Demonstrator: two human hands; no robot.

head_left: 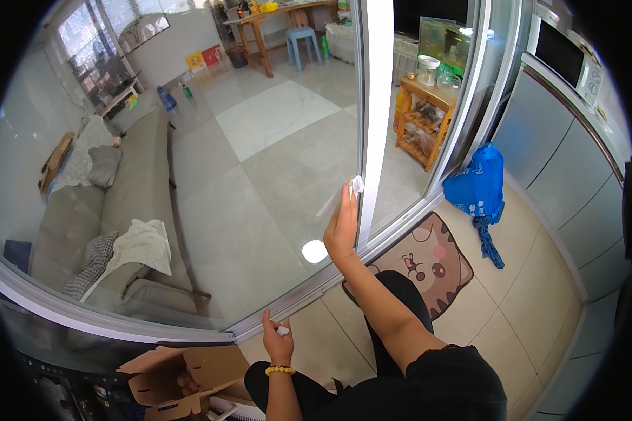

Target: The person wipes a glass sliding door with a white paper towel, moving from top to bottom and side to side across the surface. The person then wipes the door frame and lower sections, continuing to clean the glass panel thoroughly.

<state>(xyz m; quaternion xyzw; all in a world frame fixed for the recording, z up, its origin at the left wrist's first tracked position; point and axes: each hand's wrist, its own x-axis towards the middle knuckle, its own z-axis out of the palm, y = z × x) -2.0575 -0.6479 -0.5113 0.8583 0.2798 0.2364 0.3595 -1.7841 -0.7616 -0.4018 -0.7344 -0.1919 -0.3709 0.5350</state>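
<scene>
My right hand (342, 226) is raised to the glass door panel (274, 200), beside its white vertical frame (375, 116). Its fingers press a white tissue or thin cloth (356, 184) against the pane where glass meets frame. Lower down, my left hand (278, 342) is partly curled in front of my knee, with a small white crumpled piece (283, 331) in its grasp. A bracelet of yellow beads (279, 370) circles that wrist. The metal bottom track (289, 310) runs along the floor just beyond the left hand.
A cat-face mat (432, 263) lies by the doorway, near a blue bag (474, 181) against the cabinets (553, 137). An open cardboard box (210, 366) with eggs stands at lower left. Through the glass appear a grey sofa (137, 152) and a blue stool (301, 37); a wooden shelf (426, 116) stands beyond the opening.
</scene>
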